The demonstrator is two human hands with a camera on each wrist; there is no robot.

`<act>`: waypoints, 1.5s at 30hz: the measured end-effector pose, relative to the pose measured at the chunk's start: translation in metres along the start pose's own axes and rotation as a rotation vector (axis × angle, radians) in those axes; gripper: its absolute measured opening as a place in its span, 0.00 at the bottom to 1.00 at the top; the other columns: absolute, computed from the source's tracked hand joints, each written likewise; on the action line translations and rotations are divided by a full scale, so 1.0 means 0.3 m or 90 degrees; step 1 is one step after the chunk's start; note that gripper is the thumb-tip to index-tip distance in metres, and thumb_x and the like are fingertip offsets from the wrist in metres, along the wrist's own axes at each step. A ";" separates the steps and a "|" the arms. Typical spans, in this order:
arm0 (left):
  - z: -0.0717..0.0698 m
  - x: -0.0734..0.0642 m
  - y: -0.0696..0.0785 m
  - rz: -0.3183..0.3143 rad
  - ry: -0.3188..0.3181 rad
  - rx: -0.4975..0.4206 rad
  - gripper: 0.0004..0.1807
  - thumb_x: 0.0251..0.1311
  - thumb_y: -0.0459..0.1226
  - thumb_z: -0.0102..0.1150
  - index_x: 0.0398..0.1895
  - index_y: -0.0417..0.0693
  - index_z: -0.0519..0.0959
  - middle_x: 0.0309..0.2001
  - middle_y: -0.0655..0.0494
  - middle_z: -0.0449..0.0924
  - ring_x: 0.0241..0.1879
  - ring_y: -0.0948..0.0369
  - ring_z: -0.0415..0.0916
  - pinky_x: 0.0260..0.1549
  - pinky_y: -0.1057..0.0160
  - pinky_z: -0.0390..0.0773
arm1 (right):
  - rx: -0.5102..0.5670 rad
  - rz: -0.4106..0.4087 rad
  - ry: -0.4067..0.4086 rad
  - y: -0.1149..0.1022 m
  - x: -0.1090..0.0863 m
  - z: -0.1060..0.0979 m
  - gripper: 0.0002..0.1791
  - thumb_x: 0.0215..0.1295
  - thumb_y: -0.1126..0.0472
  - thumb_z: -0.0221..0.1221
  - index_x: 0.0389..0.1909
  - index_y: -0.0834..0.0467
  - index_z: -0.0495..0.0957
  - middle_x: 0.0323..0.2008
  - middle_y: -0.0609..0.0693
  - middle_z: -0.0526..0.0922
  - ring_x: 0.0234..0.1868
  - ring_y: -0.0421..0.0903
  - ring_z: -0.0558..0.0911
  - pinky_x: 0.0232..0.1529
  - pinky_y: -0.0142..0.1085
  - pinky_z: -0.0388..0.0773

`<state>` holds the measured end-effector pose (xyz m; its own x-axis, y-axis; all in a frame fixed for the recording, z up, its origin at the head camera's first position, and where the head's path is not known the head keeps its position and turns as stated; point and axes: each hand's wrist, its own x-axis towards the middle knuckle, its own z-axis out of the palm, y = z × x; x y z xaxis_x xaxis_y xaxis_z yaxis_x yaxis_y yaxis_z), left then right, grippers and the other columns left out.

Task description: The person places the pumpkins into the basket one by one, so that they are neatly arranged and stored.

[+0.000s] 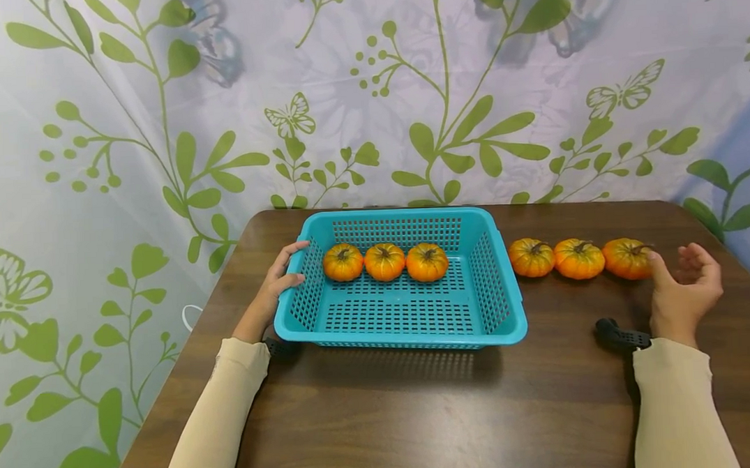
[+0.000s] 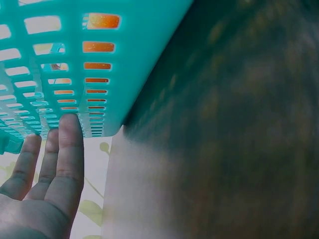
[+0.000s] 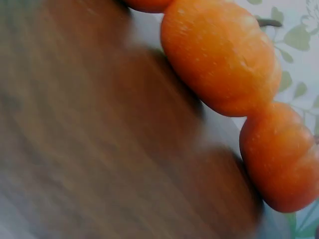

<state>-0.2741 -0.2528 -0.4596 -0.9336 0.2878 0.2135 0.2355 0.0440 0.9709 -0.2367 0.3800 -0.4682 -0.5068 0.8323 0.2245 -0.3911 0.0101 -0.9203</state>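
Note:
On the table sits a turquoise plastic basket (image 1: 405, 341) with slotted walls. Three small orange pumpkins, the middle one (image 1: 384, 262) included, lie in a row inside it. My left hand (image 1: 273, 287) rests at the basket's left rim, thumb and index finger over the edge. In the left wrist view, straight fingers (image 2: 70, 159) lie against the slotted outer wall. Right of the basket are three more pumpkins in a row: the left one (image 1: 531, 257), the middle one (image 1: 578, 258) and the right one (image 1: 627, 258). Beside the right one my right hand (image 1: 685, 294) holds nothing, fingers loosely bent.
The brown wooden table (image 1: 421, 427) has its back edge against a leaf-patterned curtain (image 1: 357, 123). A white cable loop (image 1: 190, 317) shows past the table's left edge. Black camera mounts, such as the right one (image 1: 621, 336), sit on both wrists.

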 end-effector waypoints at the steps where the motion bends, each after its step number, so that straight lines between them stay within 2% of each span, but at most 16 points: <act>1: -0.001 0.000 0.000 0.001 0.000 -0.001 0.39 0.65 0.33 0.47 0.82 0.37 0.56 0.81 0.33 0.54 0.69 0.38 0.64 0.55 0.63 0.78 | 0.004 0.008 -0.012 0.003 0.006 -0.003 0.27 0.57 0.75 0.74 0.57 0.54 0.83 0.49 0.44 0.82 0.54 0.38 0.74 0.56 0.24 0.68; 6: -0.005 -0.004 0.000 -0.001 0.001 -0.005 0.38 0.67 0.33 0.46 0.82 0.37 0.56 0.81 0.32 0.55 0.69 0.36 0.64 0.55 0.62 0.79 | -0.020 0.066 -0.067 0.004 0.024 -0.001 0.29 0.59 0.75 0.73 0.58 0.50 0.80 0.51 0.41 0.79 0.54 0.37 0.73 0.57 0.22 0.69; 10: -0.006 -0.005 0.000 -0.003 0.004 -0.005 0.38 0.67 0.32 0.46 0.82 0.38 0.56 0.81 0.33 0.55 0.69 0.37 0.64 0.55 0.62 0.79 | -0.112 0.118 -0.110 -0.005 0.033 0.000 0.32 0.64 0.71 0.73 0.66 0.48 0.76 0.56 0.38 0.77 0.59 0.35 0.74 0.62 0.19 0.69; 14: -0.003 -0.004 0.004 0.001 0.004 -0.010 0.38 0.67 0.32 0.46 0.82 0.37 0.56 0.81 0.33 0.56 0.69 0.37 0.64 0.55 0.63 0.79 | -0.226 0.157 -0.154 -0.007 0.053 0.001 0.38 0.69 0.66 0.71 0.77 0.49 0.70 0.69 0.40 0.73 0.72 0.39 0.71 0.68 0.20 0.64; 17: 0.000 -0.002 0.004 0.002 0.005 -0.014 0.38 0.66 0.32 0.46 0.82 0.37 0.56 0.81 0.32 0.55 0.69 0.37 0.64 0.55 0.63 0.79 | -0.307 0.151 -0.197 -0.003 0.069 -0.004 0.42 0.71 0.62 0.69 0.84 0.53 0.63 0.75 0.42 0.69 0.76 0.39 0.67 0.71 0.22 0.62; 20: 0.002 -0.002 0.002 0.002 0.006 -0.012 0.39 0.65 0.31 0.46 0.81 0.37 0.56 0.81 0.32 0.55 0.69 0.35 0.64 0.55 0.64 0.79 | -0.362 0.132 -0.247 0.003 0.082 -0.020 0.45 0.73 0.58 0.68 0.86 0.56 0.59 0.77 0.44 0.68 0.74 0.38 0.67 0.69 0.19 0.61; 25: 0.000 -0.008 0.002 0.004 0.004 -0.003 0.39 0.66 0.31 0.46 0.82 0.37 0.56 0.81 0.31 0.55 0.68 0.34 0.65 0.54 0.63 0.79 | -0.422 0.089 -0.336 0.012 0.087 -0.048 0.48 0.75 0.51 0.66 0.87 0.59 0.53 0.83 0.56 0.60 0.70 0.36 0.67 0.62 0.14 0.61; 27: -0.002 -0.011 0.003 0.001 0.002 0.003 0.39 0.66 0.31 0.45 0.82 0.38 0.56 0.82 0.32 0.54 0.69 0.34 0.65 0.54 0.63 0.79 | -0.442 0.073 -0.360 0.015 0.085 -0.054 0.50 0.75 0.49 0.66 0.87 0.60 0.51 0.84 0.61 0.58 0.71 0.38 0.67 0.64 0.15 0.60; 30: -0.004 -0.014 0.004 -0.005 0.000 0.011 0.39 0.67 0.32 0.46 0.83 0.39 0.56 0.83 0.34 0.52 0.71 0.34 0.63 0.55 0.63 0.78 | -0.463 0.061 -0.371 0.020 0.081 -0.059 0.51 0.75 0.47 0.66 0.87 0.62 0.51 0.84 0.65 0.57 0.72 0.41 0.66 0.70 0.20 0.59; 33: -0.005 -0.013 0.004 -0.009 -0.003 0.012 0.39 0.67 0.32 0.46 0.83 0.39 0.56 0.84 0.35 0.50 0.73 0.34 0.61 0.56 0.63 0.77 | -0.464 0.057 -0.366 0.024 0.080 -0.063 0.50 0.75 0.47 0.66 0.87 0.63 0.52 0.83 0.65 0.59 0.69 0.39 0.68 0.72 0.24 0.59; 36: -0.003 -0.009 0.004 -0.007 -0.004 0.006 0.39 0.67 0.32 0.46 0.83 0.38 0.56 0.84 0.34 0.51 0.73 0.34 0.61 0.56 0.64 0.77 | -0.464 0.056 -0.353 0.030 0.079 -0.069 0.49 0.74 0.48 0.67 0.86 0.63 0.54 0.79 0.60 0.65 0.60 0.32 0.69 0.66 0.19 0.62; 39: -0.001 -0.005 0.004 -0.004 -0.008 -0.004 0.39 0.67 0.32 0.46 0.82 0.37 0.55 0.83 0.32 0.52 0.72 0.32 0.62 0.55 0.64 0.78 | -0.456 0.060 -0.338 0.033 0.078 -0.074 0.49 0.74 0.49 0.68 0.86 0.63 0.55 0.76 0.57 0.67 0.57 0.29 0.68 0.61 0.16 0.63; 45: 0.001 0.001 -0.002 -0.004 -0.006 -0.017 0.40 0.64 0.31 0.47 0.82 0.36 0.54 0.83 0.31 0.52 0.72 0.30 0.62 0.55 0.64 0.79 | -0.455 0.065 -0.319 0.033 0.078 -0.072 0.48 0.74 0.50 0.67 0.86 0.62 0.56 0.82 0.61 0.63 0.63 0.33 0.70 0.65 0.18 0.62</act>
<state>-0.2744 -0.2524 -0.4602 -0.9324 0.2971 0.2058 0.2217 0.0202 0.9749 -0.2359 0.4116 -0.4788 -0.8565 0.5084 0.0894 0.1648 0.4336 -0.8859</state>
